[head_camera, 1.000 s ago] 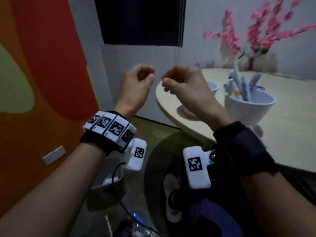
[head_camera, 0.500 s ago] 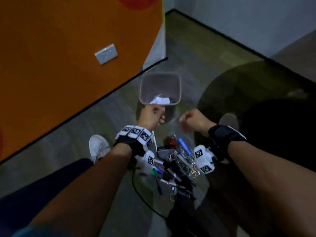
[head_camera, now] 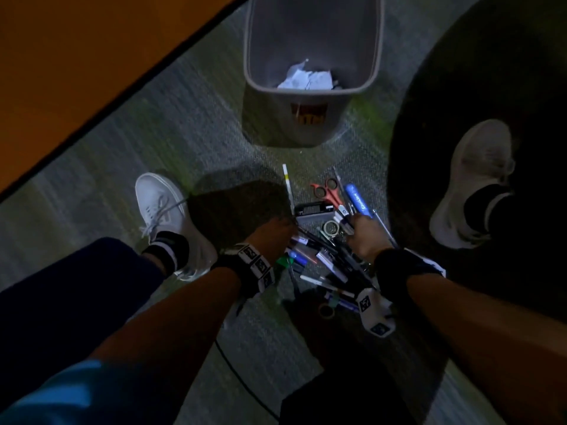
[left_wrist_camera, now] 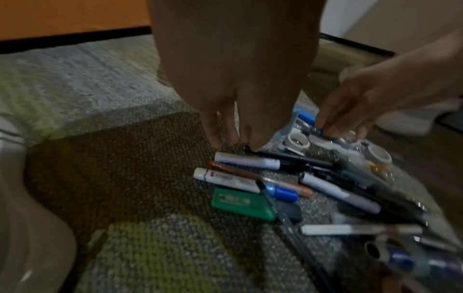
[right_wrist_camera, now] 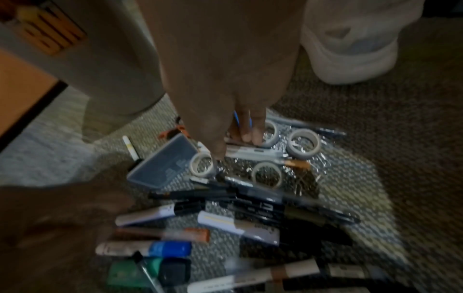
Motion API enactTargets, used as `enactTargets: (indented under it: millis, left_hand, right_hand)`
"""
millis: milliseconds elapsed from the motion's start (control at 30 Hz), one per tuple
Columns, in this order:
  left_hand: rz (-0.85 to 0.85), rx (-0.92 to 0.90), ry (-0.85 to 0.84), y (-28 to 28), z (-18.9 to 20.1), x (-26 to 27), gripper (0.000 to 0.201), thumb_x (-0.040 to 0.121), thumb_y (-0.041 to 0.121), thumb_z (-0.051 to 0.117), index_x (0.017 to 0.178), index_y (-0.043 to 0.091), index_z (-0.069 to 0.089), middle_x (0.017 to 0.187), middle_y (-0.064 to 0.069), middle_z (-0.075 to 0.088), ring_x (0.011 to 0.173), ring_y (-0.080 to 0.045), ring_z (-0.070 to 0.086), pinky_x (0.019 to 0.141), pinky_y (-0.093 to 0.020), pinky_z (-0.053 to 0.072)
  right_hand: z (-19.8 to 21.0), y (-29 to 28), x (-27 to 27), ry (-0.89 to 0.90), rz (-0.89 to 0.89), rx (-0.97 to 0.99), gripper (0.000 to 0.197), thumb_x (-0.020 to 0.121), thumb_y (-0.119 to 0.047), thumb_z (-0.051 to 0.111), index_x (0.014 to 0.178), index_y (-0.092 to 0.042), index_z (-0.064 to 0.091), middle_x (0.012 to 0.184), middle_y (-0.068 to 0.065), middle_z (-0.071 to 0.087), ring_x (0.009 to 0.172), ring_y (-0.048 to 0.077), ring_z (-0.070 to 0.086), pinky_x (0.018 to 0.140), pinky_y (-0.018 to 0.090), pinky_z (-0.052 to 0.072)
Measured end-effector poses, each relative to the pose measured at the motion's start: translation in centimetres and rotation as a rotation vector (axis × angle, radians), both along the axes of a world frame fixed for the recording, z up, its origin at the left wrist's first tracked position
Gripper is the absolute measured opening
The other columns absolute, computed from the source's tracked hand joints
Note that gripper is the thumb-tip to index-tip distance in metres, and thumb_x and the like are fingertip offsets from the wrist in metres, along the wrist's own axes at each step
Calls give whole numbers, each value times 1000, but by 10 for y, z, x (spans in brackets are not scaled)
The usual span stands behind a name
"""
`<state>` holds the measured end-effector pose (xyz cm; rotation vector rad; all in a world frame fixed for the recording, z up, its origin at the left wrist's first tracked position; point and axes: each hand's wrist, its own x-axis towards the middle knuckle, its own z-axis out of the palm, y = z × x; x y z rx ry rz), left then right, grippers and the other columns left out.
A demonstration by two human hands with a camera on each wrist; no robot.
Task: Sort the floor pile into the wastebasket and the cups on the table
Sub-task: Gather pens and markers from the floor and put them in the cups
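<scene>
The grey wastebasket stands on the carpet with crumpled white paper inside. In front of it lies the floor pile of markers, pens, tape rolls, red scissors and a clear case. My left hand reaches down at the pile's left edge; in the left wrist view its bunched fingertips pinch the end of a black pen. At the pile's far side my right hand pinches a dark pen among the tape rolls. The table and cups are out of view.
My white shoes stand either side of the pile. An orange wall runs along the left. A dark round shadowed area covers the floor at the right. A black cable trails over the carpet near me.
The view swung from the table and cups down to the floor. Both hands dropped from in front of the wastebasket into the pile and closed on pens.
</scene>
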<state>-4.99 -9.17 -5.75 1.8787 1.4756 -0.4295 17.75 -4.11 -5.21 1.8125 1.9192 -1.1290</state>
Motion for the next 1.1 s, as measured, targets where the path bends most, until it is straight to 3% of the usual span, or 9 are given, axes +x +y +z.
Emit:
enactTargets:
  millis: [167, 333, 500, 567, 633, 700, 867, 1000, 1100]
  left_hand:
    - [-195, 97, 114, 2, -19, 1, 34, 89, 18, 52, 123, 17, 57, 130, -6, 53, 119, -31, 48, 88, -44, 47]
    - [-263, 203, 143, 1, -28, 11, 25, 78, 11, 61, 102, 8, 66, 106, -11, 64, 94, -35, 60, 70, -43, 48]
    - [-298, 194, 141, 1, -32, 15, 42, 76, 17, 34, 96, 8, 70, 98, -11, 69, 79, -32, 64, 62, -38, 52]
    - [-298, 128, 119, 5, -28, 13, 52, 78, 17, 24, 107, 4, 65, 101, -16, 68, 81, -34, 65, 65, -40, 52]
    - [-291, 77, 77, 6, -20, 8, 58, 82, 17, 17, 124, 1, 53, 116, -20, 62, 100, -38, 62, 79, -47, 53]
    - [-265, 84, 33, 6, -11, 3, 46, 91, 14, 33, 133, 0, 45, 126, -19, 56, 112, -38, 55, 90, -49, 48]
    - [-327, 84, -42, 1, -11, -4, 36, 85, 6, 53, 121, 2, 55, 125, -17, 55, 119, -34, 49, 99, -43, 45]
    - [-408, 17, 60, -5, -29, -4, 38, 77, 12, 30, 98, 3, 61, 107, -21, 60, 108, -41, 55, 75, -49, 56]
    - [-453, 45, 94, -9, -33, 5, 39, 75, 14, 30, 78, 10, 68, 94, -14, 66, 92, -34, 66, 52, -36, 57]
  right_hand:
    - [-28, -9, 1, -130, 51, 94, 32, 81, -9, 56, 113, -9, 60, 113, 23, 61, 110, 42, 56, 90, 46, 50]
    - [-43, -7, 2, -206, 153, 134, 26, 82, -11, 54, 107, -6, 59, 108, 21, 64, 107, 40, 55, 95, 44, 46]
    - [-40, -5, 0, -280, 307, 95, 40, 84, -23, 55, 119, -2, 53, 119, 21, 59, 113, 39, 51, 96, 47, 47]
    - [-35, -9, -2, -293, 350, 91, 43, 86, -18, 55, 125, 0, 47, 126, 22, 53, 118, 39, 48, 94, 50, 48]
    - [-33, -12, -3, -314, 385, 101, 43, 85, -14, 54, 125, -2, 44, 127, 20, 52, 119, 38, 48, 92, 51, 46]
    - [-33, -13, -3, -315, 389, 118, 44, 84, -19, 56, 123, -4, 44, 125, 18, 55, 115, 37, 51, 91, 51, 46]
    - [-33, -16, -2, -299, 356, 147, 42, 90, -28, 49, 124, -3, 50, 125, 18, 58, 116, 36, 51, 93, 46, 45]
    - [-32, -16, 1, -261, 347, 137, 38, 91, -13, 50, 126, -1, 50, 127, 19, 54, 121, 37, 48, 95, 48, 46]
    - [-36, -9, 7, -214, 342, 163, 33, 86, -10, 48, 117, 0, 54, 120, 23, 58, 113, 40, 50, 99, 48, 43]
